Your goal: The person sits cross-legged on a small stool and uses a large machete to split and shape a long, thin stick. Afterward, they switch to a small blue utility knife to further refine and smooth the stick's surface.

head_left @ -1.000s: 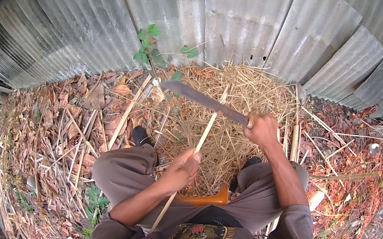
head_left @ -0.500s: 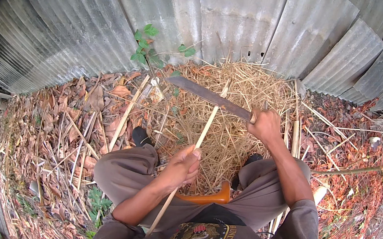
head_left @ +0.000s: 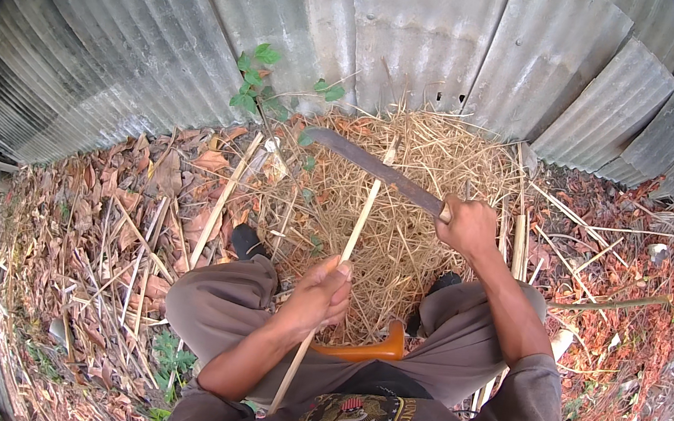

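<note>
My left hand (head_left: 313, 301) is closed round a long pale stick (head_left: 362, 219), which looks like split bamboo or wood. The stick runs from beside my shirt up and away over the straw, tilted slightly right. A dark-bladed machete (head_left: 346, 150) is gripped by its handle in my right hand (head_left: 471, 228). Its blade points to the far left and crosses the stick near the upper end, seeming to rest against it. Between my bent legs lies an orange curved object (head_left: 392, 342), partly hidden by my trousers.
A heap of dry straw or shavings (head_left: 441, 156) covers the ground ahead. Beyond it stands a corrugated metal fence (head_left: 433, 33). Loose sticks (head_left: 225, 202) and dry leaves (head_left: 93, 209) lie left; more sticks (head_left: 572, 209) lie right. A green-leaved plant (head_left: 247, 99) grows by the fence.
The machete blade has shifted slightly up and away along the stick, toward its far end. The stick's far end has swung a little left. My left hand keeps nearly the same place.
</note>
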The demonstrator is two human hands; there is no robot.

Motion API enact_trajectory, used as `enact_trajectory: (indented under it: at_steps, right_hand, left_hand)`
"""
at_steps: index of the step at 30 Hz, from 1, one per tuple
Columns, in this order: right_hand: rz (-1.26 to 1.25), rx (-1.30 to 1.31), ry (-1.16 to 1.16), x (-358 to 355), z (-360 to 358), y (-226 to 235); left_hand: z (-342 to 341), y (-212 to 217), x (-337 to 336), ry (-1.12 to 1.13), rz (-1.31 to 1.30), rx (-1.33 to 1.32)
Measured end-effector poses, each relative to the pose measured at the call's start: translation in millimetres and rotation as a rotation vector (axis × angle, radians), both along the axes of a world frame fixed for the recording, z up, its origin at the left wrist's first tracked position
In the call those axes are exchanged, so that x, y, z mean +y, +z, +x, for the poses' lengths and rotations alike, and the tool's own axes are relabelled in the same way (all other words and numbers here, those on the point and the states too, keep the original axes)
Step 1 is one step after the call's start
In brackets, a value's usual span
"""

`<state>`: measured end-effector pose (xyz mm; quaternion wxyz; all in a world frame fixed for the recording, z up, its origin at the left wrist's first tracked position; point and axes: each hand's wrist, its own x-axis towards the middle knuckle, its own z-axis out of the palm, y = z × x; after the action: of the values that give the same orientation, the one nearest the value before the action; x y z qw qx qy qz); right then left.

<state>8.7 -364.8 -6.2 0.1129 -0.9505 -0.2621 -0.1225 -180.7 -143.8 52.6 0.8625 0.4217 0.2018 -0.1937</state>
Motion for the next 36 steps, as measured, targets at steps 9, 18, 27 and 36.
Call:
enact_trajectory:
  at_steps: [9,18,27,36]
  right_hand:
    - [0.238,0.123,0.013,-6.2,4.7,10.0]
    - [0.834,0.657,0.104,31.1,-16.4,31.1]
    - [0.958,0.486,-0.034,29.1,-11.0,28.1]
    - [1.176,0.627,-0.084,32.1,-8.8,23.8]
  left_hand:
    - [-2.7,-5.5,-5.7,-0.02,0.148,-0.099]
    - [-4.3,-39.8,-14.8,-0.129,0.575,-0.302]
    - [-8.0,-52.2,-29.9,-0.152,0.853,-0.524]
    - [-9.9,-56.3,-35.1,-0.148,0.805,-0.472]
